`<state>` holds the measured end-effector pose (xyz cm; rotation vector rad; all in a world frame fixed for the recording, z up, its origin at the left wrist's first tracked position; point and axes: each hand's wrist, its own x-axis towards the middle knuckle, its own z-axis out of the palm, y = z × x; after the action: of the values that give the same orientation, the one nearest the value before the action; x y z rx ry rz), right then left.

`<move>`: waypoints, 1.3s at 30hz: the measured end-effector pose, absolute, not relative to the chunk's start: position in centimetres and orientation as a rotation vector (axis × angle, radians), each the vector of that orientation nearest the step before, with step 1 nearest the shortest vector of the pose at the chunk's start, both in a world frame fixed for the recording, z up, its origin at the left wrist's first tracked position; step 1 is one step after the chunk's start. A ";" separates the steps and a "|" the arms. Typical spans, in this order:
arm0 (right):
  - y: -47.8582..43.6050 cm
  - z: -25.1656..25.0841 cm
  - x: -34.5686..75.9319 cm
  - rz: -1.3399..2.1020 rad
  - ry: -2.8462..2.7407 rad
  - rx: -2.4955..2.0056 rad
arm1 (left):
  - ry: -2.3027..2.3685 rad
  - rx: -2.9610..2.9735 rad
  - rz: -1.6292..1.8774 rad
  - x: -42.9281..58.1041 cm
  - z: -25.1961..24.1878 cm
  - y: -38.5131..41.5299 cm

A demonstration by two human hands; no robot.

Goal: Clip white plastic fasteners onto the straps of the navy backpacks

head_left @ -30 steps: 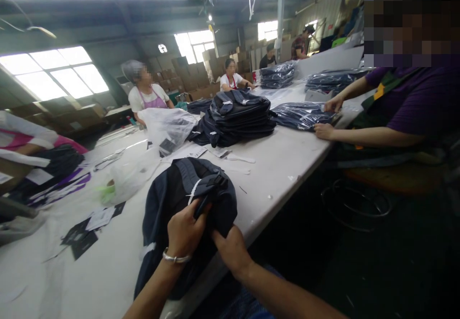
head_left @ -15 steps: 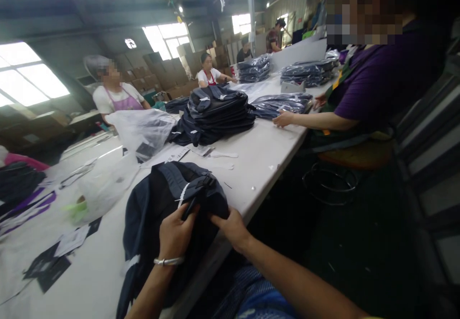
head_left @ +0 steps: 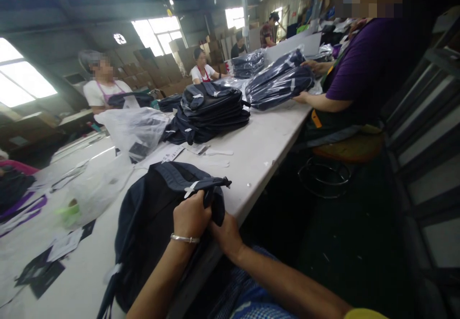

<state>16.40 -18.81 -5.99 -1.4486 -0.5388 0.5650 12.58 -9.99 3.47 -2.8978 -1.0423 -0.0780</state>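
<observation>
A dark navy backpack (head_left: 142,223) lies on the table in front of me, its padded shoulder strap (head_left: 172,173) facing up with a white tie on it. My left hand (head_left: 192,216), a silver bangle at its wrist, is closed on the strap end and the fabric at the bag's right side. Close beside it, my right hand (head_left: 227,235) grips the lower edge of the same side, near the table edge. Its fingertips are partly hidden by the bag.
A stack of backpacks (head_left: 213,113) stands further up the white table (head_left: 258,142). A co-worker in a purple shirt (head_left: 373,65) holds a plastic-wrapped backpack (head_left: 276,86) on the right. Clear plastic bags (head_left: 134,127) and dark cards (head_left: 45,280) lie on the left.
My left hand has moved right along the backpack, pulling the strap end over; my right hand has shifted slightly lower. The co-worker on the right has lifted and tilted a wrapped backpack.
</observation>
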 end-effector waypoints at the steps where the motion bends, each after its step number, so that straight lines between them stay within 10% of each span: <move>1: -19.0 -5.8 16.4 0.602 -0.542 -1.412 | -1.041 -2.887 -0.124 12.5 3.5 -9.7; 28: -21.1 -8.5 18.2 1.162 -0.390 -1.565 | -1.303 -2.863 0.026 2.6 -2.4 -8.8; 35: -21.0 -2.7 18.3 0.016 -1.772 -1.713 | -0.987 -3.220 0.031 3.5 -0.7 -3.5; 39: -15.2 -1.1 18.4 -0.068 -2.156 -1.883 | -0.942 -3.287 0.055 2.6 -0.6 -3.7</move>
<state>18.36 -15.25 -1.13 -1.8834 -2.1564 -0.0678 2.58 -3.70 -0.59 -3.2865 -0.9417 0.0553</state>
